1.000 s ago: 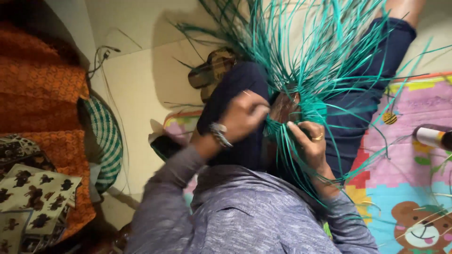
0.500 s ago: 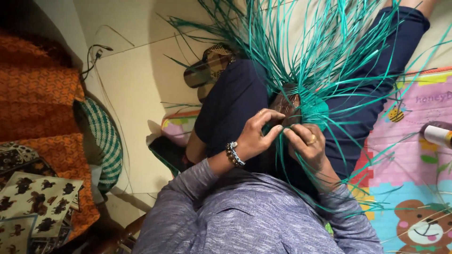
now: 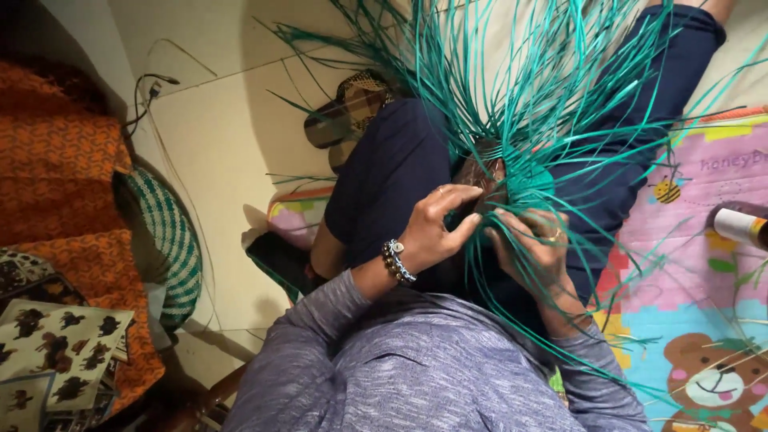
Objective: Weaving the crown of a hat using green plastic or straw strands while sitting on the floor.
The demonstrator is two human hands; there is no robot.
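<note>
Teal strips [image 3: 512,104] gathered into a woven knot [image 3: 524,188] on the lap, both hands working at it.

Thin, light, springy strands, likely slick and quick to splay; best taken close to the knot, where the bundle is tight. Left hand [image 3: 436,228], beaded bracelet [image 3: 398,262] at the wrist, fingers pinched together on strands beside the knot; right hand [image 3: 536,248] curled shut around strips just below. Loose ends fanning wide over the dark blue trousers [image 3: 384,176] and the play mat [image 3: 688,304]; bare floor [image 3: 216,136] left, striped basket [image 3: 168,240] well apart.
</note>
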